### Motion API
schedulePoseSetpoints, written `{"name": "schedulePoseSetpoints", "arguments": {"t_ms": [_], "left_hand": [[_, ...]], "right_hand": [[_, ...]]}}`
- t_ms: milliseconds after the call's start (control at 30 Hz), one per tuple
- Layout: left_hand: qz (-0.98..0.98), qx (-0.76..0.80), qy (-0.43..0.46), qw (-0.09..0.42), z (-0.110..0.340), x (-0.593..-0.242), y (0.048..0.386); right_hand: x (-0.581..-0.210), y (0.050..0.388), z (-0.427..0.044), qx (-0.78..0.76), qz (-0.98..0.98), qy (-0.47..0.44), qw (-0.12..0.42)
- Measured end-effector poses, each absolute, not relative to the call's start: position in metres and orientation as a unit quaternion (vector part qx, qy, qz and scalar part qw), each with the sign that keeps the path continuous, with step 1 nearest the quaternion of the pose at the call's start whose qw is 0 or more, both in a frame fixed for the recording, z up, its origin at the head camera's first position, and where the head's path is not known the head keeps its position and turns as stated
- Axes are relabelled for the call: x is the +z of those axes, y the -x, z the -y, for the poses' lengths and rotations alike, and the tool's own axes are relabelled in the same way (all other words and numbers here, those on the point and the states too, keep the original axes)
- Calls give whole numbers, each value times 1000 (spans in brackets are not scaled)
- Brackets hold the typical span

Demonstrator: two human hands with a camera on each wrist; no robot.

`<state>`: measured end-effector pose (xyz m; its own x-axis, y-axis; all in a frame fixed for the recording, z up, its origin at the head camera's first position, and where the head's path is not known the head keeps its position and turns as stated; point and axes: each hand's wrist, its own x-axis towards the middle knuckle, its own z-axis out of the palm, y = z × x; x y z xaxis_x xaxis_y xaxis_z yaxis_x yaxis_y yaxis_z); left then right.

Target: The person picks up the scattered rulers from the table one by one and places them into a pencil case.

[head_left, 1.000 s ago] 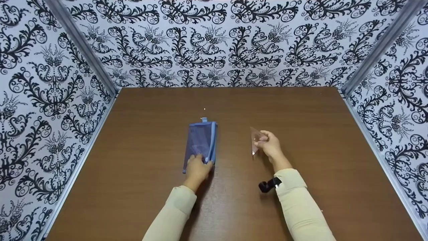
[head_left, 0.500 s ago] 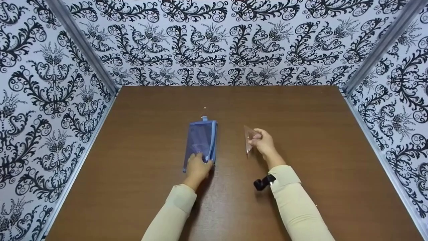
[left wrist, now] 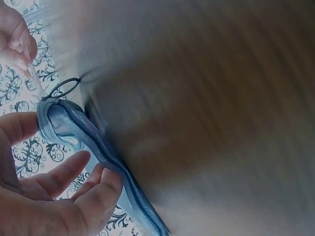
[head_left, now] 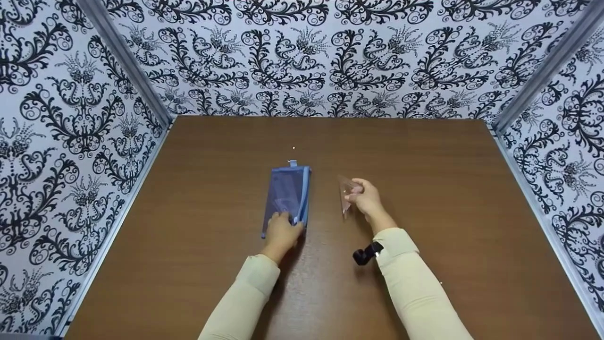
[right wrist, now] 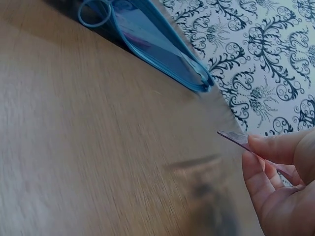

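A blue see-through zip pouch (head_left: 285, 189) lies on the table with its zipped edge to the right. My left hand (head_left: 282, 231) holds its near end, fingers and thumb curled at the zip side in the left wrist view. Through the mesh a pale, clear flat shape shows; its kind is hard to tell. In the right wrist view the pouch's zip edges (right wrist: 162, 73) stand parted. To the right of the pouch, apart from it, my right hand (head_left: 368, 200) pinches a clear triangular set square (head_left: 343, 196) between thumb and fingers, raised above the table.
The brown wooden table (head_left: 212, 283) runs back to a wall with black floral patterning (head_left: 292, 56). Metal strips edge the sides. A black camera mount (head_left: 365, 254) sits on my right wrist. A tiny white speck (head_left: 293, 148) lies beyond the pouch.
My right hand has moved left toward the pouch, carrying the set square. My left hand keeps its hold on the pouch, and the head view has shifted slightly.
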<state>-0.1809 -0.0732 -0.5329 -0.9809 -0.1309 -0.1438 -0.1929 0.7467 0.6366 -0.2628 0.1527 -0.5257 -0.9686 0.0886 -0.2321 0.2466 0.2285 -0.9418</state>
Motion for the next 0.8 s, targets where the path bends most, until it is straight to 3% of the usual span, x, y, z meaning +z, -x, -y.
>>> {"name": "schedulePoseSetpoints", "arguments": {"t_ms": [800], "left_hand": [[-934, 348, 80, 35, 73, -531, 181]], "right_hand": [[-531, 266, -116, -626, -773, -69, 80]]}}
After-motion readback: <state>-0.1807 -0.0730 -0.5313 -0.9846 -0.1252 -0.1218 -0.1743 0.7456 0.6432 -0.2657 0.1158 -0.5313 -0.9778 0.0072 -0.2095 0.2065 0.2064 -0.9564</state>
